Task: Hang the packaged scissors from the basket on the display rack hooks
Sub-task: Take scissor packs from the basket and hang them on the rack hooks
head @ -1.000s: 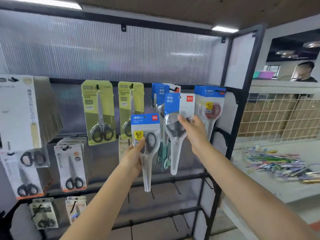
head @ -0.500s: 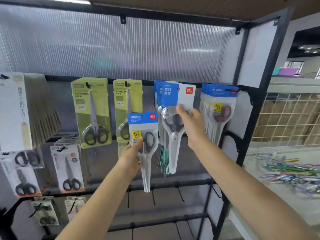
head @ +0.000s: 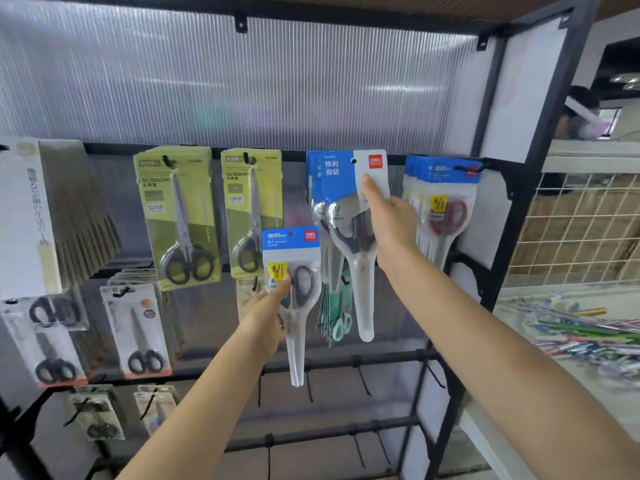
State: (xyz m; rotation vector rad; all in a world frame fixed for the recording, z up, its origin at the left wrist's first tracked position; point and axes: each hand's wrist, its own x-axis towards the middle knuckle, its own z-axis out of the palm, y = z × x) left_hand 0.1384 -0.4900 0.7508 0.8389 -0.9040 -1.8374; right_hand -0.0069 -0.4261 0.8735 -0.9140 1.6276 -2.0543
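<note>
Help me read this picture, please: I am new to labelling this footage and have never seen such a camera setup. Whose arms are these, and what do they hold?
The camera sits on a person's head, so the two bare arms are the wearer's own. The right hand holds a long blue-and-white scissors pack up at a top hook of the black metal display rack. The left hand grips a smaller blue-topped scissors pack, not yet hung. Green-carded scissors hang to the left.
</note>
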